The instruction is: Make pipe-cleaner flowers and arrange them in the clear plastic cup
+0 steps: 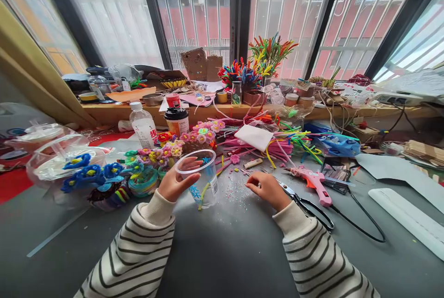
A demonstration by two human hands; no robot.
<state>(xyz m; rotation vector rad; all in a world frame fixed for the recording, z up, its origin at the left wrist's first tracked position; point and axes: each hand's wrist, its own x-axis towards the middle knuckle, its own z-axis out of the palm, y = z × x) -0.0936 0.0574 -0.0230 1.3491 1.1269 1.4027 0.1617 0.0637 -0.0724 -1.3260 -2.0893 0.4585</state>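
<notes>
the left hand (175,182) grasps a clear plastic cup (210,198) near its rim, at the centre of the frame, above the grey bench (222,261). the right hand (268,190), right of centre, is half curled beside scattered glitter (237,194); whether its fingertips pinch anything, one cannot tell. black-handled scissors (307,205) lie partly behind that hand, and a pink glue gun (317,185) rests farther right. blue fuzzy flowers (92,174) stand at left; pink pipe cleaners (280,148) lie bundled beyond the hands, right of centre.

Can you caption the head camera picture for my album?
Left hand holding a clear cup, right hand beside the scissors.
</notes>
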